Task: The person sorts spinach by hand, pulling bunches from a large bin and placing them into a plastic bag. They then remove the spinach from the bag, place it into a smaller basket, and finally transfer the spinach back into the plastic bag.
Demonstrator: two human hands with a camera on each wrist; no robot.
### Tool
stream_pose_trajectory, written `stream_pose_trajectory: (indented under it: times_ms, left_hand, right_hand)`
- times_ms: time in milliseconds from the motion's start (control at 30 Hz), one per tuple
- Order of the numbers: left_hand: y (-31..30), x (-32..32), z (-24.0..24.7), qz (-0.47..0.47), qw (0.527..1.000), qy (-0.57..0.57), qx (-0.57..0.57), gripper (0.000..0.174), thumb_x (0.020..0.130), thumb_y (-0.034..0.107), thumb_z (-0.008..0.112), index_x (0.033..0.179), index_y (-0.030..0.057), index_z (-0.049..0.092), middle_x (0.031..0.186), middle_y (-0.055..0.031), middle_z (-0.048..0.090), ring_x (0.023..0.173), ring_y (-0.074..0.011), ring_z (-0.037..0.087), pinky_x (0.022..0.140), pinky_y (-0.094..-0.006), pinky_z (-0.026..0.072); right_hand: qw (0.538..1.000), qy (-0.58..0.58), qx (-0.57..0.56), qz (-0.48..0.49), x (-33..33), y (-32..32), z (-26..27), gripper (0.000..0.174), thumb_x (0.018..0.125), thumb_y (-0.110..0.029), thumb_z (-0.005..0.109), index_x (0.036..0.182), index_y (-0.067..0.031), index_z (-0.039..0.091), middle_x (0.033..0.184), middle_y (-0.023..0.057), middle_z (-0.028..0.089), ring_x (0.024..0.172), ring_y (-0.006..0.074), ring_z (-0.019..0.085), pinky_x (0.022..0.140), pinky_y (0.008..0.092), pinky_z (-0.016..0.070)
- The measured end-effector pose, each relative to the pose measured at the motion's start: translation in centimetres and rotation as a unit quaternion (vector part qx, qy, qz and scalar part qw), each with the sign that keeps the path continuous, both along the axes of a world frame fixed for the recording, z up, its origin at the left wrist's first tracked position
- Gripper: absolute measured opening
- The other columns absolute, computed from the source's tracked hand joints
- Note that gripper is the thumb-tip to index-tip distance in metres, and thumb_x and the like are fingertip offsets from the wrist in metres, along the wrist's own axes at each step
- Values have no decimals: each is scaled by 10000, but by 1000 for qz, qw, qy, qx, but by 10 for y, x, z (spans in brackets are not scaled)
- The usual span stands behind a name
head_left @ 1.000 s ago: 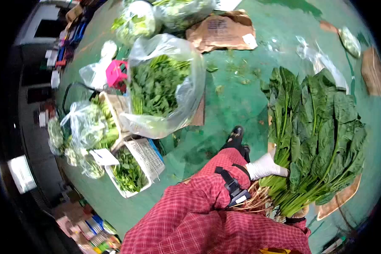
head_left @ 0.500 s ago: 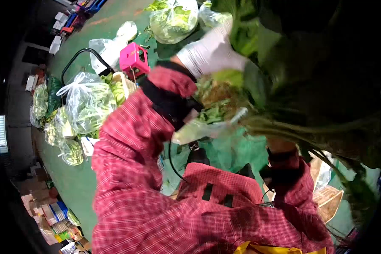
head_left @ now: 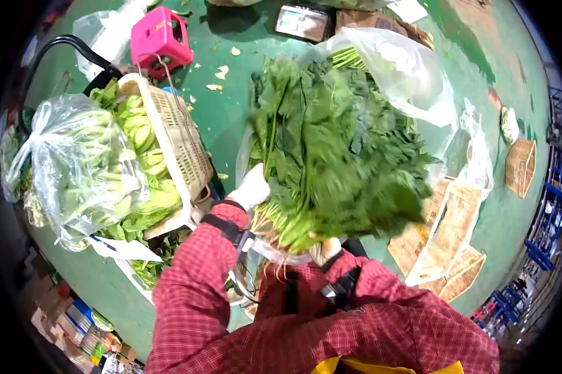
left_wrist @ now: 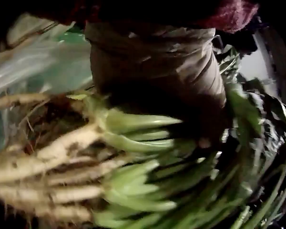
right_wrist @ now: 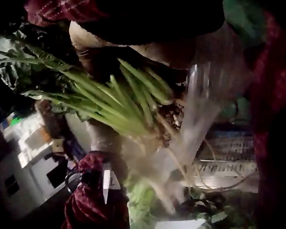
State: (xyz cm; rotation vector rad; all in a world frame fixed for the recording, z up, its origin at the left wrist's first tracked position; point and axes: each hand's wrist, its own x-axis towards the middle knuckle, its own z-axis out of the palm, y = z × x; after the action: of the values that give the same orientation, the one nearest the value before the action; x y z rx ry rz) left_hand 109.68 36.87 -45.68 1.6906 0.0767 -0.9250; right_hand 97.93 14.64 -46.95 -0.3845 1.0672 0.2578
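A big bundle of spinach [head_left: 312,143] spreads across the middle of the head view, dark leaves pointing away and pale stems towards the person. My white-gloved left hand [head_left: 252,189] grips its left side near the roots. My right hand [head_left: 324,250], mostly hidden by stems, holds the bundle from below at its near end. Whitish roots [left_wrist: 62,186] and cut-looking stem bases show in the left wrist view beneath the glove. In the right wrist view, green stems [right_wrist: 119,105] run under the hand. Behind and under the leaves lies an open clear plastic bag [head_left: 412,75].
On the left stand a cream crate [head_left: 175,137] and a tied clear bag of greens [head_left: 81,168]. Further back are a pink stool [head_left: 159,37] and a scale [head_left: 303,22]. Worn tan crates [head_left: 446,224] sit on the green floor at right.
Both hands have carried the spinach bundle from the right-hand side, up close to the camera, then left and down over the clear bag. The head view has turned along with it.
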Motion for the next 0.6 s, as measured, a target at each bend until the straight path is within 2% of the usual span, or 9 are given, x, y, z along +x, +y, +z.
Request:
stream_pose_trajectory:
  times_ms: [33,67,167,233,300,333,367,400,600]
  left_hand:
    - [-1,-3,-7,-33,993,-39,107,384,831,140,639,1184,21,546,1033,-129,650,940,-249,610,893,-351,450]
    - [0,-16,-45,-84,942,-267,186,372,811,122,631,1160,18,554,1004,-143,653,942,-264,616,895,-367,450]
    - [-12,6,26,-16,984,-15,176,799,752,190,701,1410,-2,291,1413,-223,376,1309,-332,375,1098,-396,291]
    - [-16,-16,60,35,941,-56,331,829,754,189,706,1408,-43,252,1399,-266,369,1303,-358,375,1100,-407,289]
    - [-3,-65,50,90,943,-124,296,897,738,203,690,1407,-97,172,1383,-301,357,1298,-402,348,1100,-411,268]
    - [-4,-80,68,51,956,1,288,928,801,320,647,1435,-102,116,1436,-308,294,1360,-385,281,1137,-415,206]
    - [-10,-89,93,-150,917,31,368,897,887,428,529,1449,-93,62,1478,-309,218,1399,-377,207,1151,-419,161]
    - [-14,-98,112,-380,824,-30,420,800,948,462,393,1466,-55,69,1493,-310,169,1419,-374,144,1160,-413,105]
    - [-23,-106,156,-353,861,-84,355,472,902,250,465,1231,-77,375,1057,-215,479,917,-323,465,755,-410,358]
  right_hand:
    - [1000,11,8,-5,-12,7,-1,430,900,-321,552,1237,-56,519,1161,106,582,1108,317,543,965,512,433]
    - [1000,17,15,-10,-19,10,-3,425,900,-320,550,1232,-55,522,1156,105,584,1105,316,544,964,511,434]
    - [999,19,27,6,-36,9,-6,411,903,-315,544,1219,-53,530,1139,100,590,1097,312,547,959,508,437]
    - [998,26,49,33,-33,9,12,377,890,-275,548,1176,-30,547,1167,142,590,1102,352,546,963,547,422]
    - [992,80,88,27,-16,12,35,363,889,-253,527,1160,-12,550,1203,185,577,1136,387,526,971,616,387]
    - [991,77,112,6,-19,10,28,382,893,-255,515,1185,-10,532,1220,201,563,1145,401,520,974,647,367]
    - [986,73,147,-21,-21,11,18,386,896,-258,501,1193,-11,519,1228,211,553,1126,408,530,970,655,368]
    - [986,98,128,-37,-24,12,9,382,893,-251,502,1189,-10,515,1220,216,556,1115,411,537,955,657,381]
    - [975,122,163,86,-5,-8,45,403,795,-108,495,1181,9,514,1186,226,578,1098,426,555,923,656,417]
